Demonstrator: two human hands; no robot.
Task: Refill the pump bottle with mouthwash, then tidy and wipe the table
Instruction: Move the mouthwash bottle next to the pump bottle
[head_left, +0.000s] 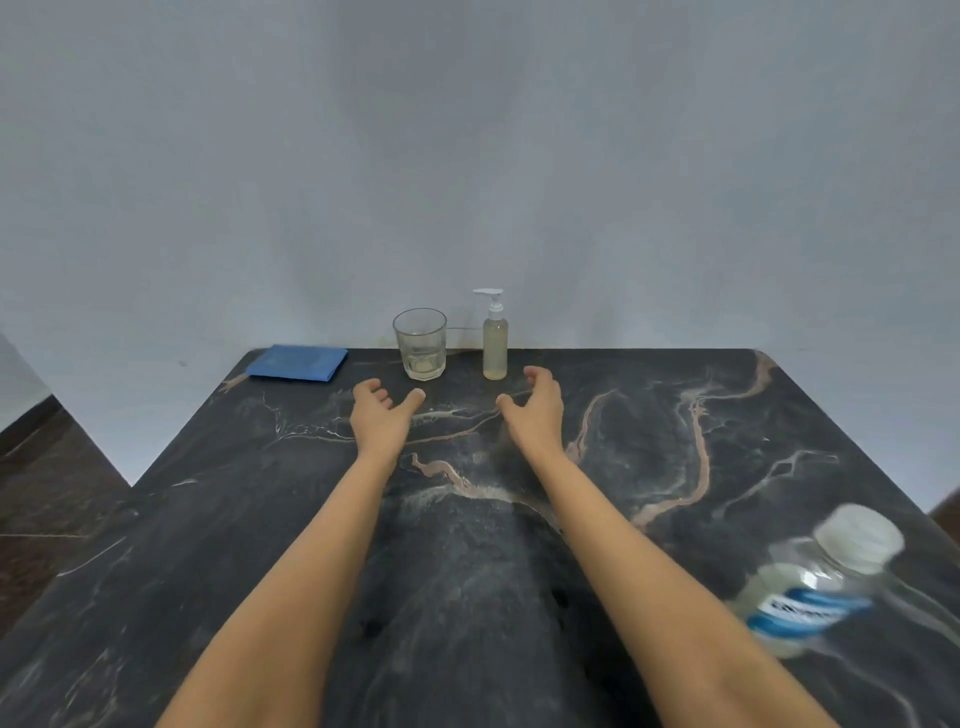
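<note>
Desk (649, 395): dark stone top with pale and rust veins, set against a plain wall.

Four items on it. Far edge, left to right: folded blue cloth (297, 363) at the left corner; clear glass (421, 345) with a little pale liquid at the bottom; pump bottle (495, 343), white pump, yellowish liquid, just beside the glass. Near right: mouthwash bottle (815, 582), white cap, blue-and-white label, blurred, well apart from the others.

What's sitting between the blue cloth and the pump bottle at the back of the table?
A clear glass tumbler stands between the folded blue cloth and the pump bottle, in the head view.
</note>
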